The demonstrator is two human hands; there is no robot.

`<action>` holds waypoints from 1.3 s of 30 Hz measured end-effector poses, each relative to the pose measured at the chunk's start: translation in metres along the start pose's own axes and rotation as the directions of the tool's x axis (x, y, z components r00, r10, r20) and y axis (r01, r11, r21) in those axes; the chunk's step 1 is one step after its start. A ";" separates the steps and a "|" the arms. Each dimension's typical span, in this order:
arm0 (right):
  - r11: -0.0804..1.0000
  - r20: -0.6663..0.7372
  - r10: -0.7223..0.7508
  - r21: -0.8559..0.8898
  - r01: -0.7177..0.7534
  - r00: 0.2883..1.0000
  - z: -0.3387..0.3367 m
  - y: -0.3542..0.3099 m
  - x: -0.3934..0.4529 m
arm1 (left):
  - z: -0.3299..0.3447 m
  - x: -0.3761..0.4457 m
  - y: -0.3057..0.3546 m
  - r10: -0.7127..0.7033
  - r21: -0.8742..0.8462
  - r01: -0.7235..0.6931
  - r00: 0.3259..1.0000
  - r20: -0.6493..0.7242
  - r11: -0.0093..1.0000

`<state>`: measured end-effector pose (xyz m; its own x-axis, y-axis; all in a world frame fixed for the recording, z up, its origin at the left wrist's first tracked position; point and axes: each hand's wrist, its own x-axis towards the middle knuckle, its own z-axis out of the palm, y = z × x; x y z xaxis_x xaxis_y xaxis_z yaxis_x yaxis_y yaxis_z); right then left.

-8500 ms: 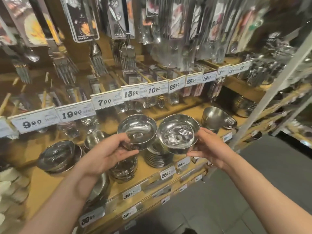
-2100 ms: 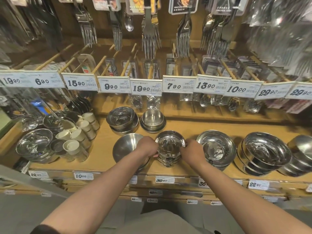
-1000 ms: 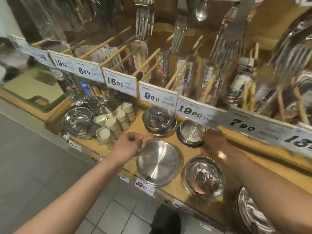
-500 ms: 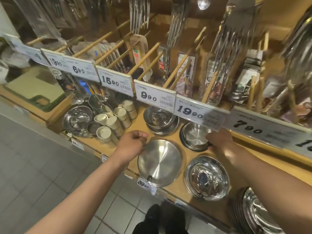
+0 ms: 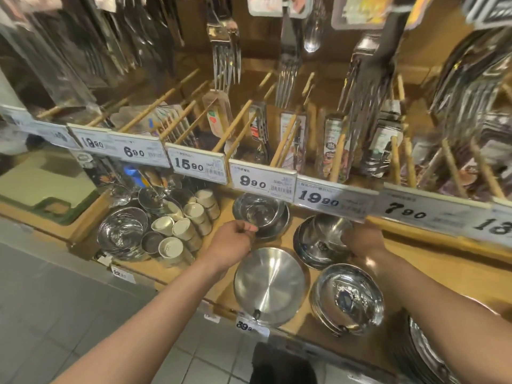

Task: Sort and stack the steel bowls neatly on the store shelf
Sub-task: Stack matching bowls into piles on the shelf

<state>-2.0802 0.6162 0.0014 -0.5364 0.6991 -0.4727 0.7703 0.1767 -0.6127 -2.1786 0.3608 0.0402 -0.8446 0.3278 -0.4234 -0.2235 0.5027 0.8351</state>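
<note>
While both arms reach up from the bottom of the frame:
Floor (image 5: 69, 314): grey tiles, lower left.
Shelf (image 5: 443, 273): wooden, running from left centre down to lower right.
Flat steel pan (image 5: 270, 286): lower centre, at the shelf's front edge.
Shiny bowl stack (image 5: 349, 299): just right of the pan, near the front.
Left hand (image 5: 232, 242): centre, fingers curled, pinching the near rim of the back-left bowl stack (image 5: 260, 213).
Right hand (image 5: 363, 239): right of centre, resting against the far side of the tilted bowl stack (image 5: 318, 242); how tightly closed, cannot tell.
Cream cups (image 5: 182, 223): left of the left hand, clustered beside small steel bowls (image 5: 123, 234).
Price tags (image 5: 261, 180): band across mid-frame, reading 6.90, 15.90, 9.90, 19.90, 7.90.
Hanging forks (image 5: 225, 51): upper centre, packaged, blurred.
</note>
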 end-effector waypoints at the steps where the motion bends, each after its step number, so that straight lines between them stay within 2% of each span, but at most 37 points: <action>1: 1.000 -0.031 0.010 0.007 -0.010 0.999 -0.002 -0.001 -0.002 | 0.004 0.003 0.001 0.005 0.015 -0.005 1.000 0.020 1.000; 3: 0.994 -0.064 0.029 0.105 -0.022 0.998 -0.006 -0.005 -0.006 | 0.012 0.009 0.002 0.004 0.042 -0.006 0.999 0.049 0.999; 5: 0.998 -0.030 -0.016 0.057 0.018 0.999 -0.007 -0.003 -0.006 | 0.021 0.014 0.001 -0.007 0.063 0.002 0.996 0.087 0.998; 10: 0.993 -0.050 -0.105 -0.060 0.102 0.993 -0.021 -0.002 -0.007 | 0.038 0.032 -0.001 -0.007 0.076 -0.004 0.990 0.144 0.997; 12: 0.994 -0.088 -0.103 -0.029 0.101 0.991 -0.029 0.002 -0.009 | 0.046 0.041 0.000 0.002 0.107 -0.017 0.990 0.144 0.994; 14: 0.992 -0.138 -0.127 -0.040 0.122 0.982 -0.038 0.007 -0.014 | 0.057 0.050 0.003 0.039 0.205 -0.070 0.988 0.151 0.976; 16: 0.991 -0.128 -0.125 -0.071 0.117 0.984 -0.047 0.016 -0.021 | 0.070 0.060 0.006 0.069 0.337 -0.132 0.979 0.194 0.932; 19: 0.998 -0.150 -0.051 -0.050 0.044 0.987 -0.064 0.029 -0.033 | 0.090 0.071 0.009 0.081 0.516 -0.195 0.968 0.236 0.834; 20: 0.999 -0.153 -0.031 -0.012 0.030 0.988 -0.070 0.034 -0.040 | 0.096 0.075 0.010 0.074 0.549 -0.205 0.965 0.251 0.811; 23: 0.957 -0.212 0.015 0.287 0.048 0.977 -0.082 0.047 -0.060 | 0.113 0.080 0.012 0.075 0.635 -0.235 0.960 0.269 0.736; 29: 0.859 -0.125 0.090 0.511 -0.014 0.988 -0.089 0.066 -0.085 | 0.130 0.083 0.017 0.138 0.754 -0.275 0.961 0.241 0.597; 31: 0.823 -0.110 0.105 0.568 -0.025 0.988 -0.086 0.072 -0.091 | 0.133 0.085 0.017 0.122 0.746 -0.258 0.965 0.234 0.614; 39: 0.684 -0.009 0.145 0.723 -0.094 0.989 -0.076 0.074 -0.109 | 0.130 0.078 0.022 -0.019 0.567 -0.135 0.966 0.257 0.813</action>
<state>-1.9388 0.6062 0.0555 -0.4159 0.7235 -0.5510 0.3277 -0.4459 -0.8329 -2.1861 0.5017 -0.0202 -0.6870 0.5126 -0.5150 0.2079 0.8178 0.5366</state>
